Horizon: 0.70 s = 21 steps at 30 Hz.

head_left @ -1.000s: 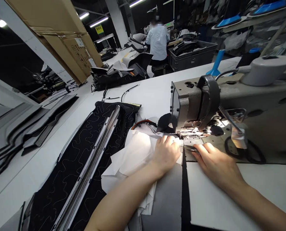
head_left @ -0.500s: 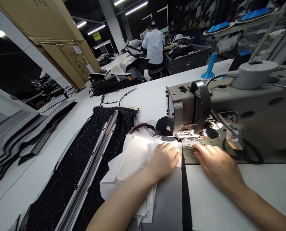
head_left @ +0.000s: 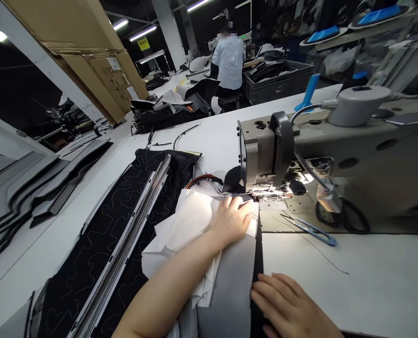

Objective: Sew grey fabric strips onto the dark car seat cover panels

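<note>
To the left, a black quilted piece (head_left: 120, 197), squiggle-stitched and crossed by a pale ridged band (head_left: 124, 249), crowds the work; the sewing machine (head_left: 343, 145) stands at the far right, with blue snips (head_left: 311, 229) lying between it and the right hand (head_left: 288, 303). Crumpled, papery white cloth (head_left: 191, 216) covers part of a smooth grey panel (head_left: 235, 277), whose straight right edge lies along a flat black strip (head_left: 257, 258) running toward the machine. The left hand (head_left: 230, 220) rests on the white cloth just short of the machine — whether it pinches, I cannot tell — and the right hand, fingers loosely outstretched, touches the black strip's near stretch.
</note>
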Each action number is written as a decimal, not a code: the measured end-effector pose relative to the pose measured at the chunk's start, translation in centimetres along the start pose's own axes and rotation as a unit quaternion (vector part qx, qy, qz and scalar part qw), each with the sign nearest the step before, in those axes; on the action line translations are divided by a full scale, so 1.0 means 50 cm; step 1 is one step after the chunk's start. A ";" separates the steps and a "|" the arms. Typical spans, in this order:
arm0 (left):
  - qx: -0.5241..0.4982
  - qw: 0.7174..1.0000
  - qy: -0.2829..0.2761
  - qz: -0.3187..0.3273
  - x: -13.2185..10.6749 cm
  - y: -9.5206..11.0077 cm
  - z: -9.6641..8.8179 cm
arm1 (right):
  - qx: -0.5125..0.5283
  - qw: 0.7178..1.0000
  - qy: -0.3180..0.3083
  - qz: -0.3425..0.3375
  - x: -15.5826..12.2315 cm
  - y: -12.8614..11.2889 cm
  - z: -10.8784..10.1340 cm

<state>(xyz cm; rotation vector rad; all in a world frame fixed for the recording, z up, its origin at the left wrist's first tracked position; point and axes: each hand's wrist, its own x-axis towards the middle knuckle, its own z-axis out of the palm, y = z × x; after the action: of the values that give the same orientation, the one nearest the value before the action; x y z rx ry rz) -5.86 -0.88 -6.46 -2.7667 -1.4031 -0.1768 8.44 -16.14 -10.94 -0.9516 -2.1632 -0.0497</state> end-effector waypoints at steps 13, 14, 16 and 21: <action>-0.014 0.999 0.019 -0.031 -0.011 0.017 0.000 | -0.004 0.999 0.046 0.008 0.016 -0.035 0.042; -0.021 0.999 0.018 -0.027 -0.012 0.017 0.000 | 0.000 0.999 0.045 0.009 0.015 -0.033 0.040; -0.030 0.999 0.015 -0.020 -0.013 0.017 0.001 | 0.008 0.999 0.038 0.014 0.014 -0.029 0.036; -0.024 0.999 0.013 -0.030 -0.009 0.024 0.007 | 0.003 0.999 0.045 0.023 0.012 -0.030 0.032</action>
<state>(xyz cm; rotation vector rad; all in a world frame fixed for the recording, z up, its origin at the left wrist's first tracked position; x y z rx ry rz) -5.13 -1.92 -6.82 -2.7495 -1.4972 -0.2515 6.20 -16.35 -11.33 -0.9763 -2.0576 -0.0630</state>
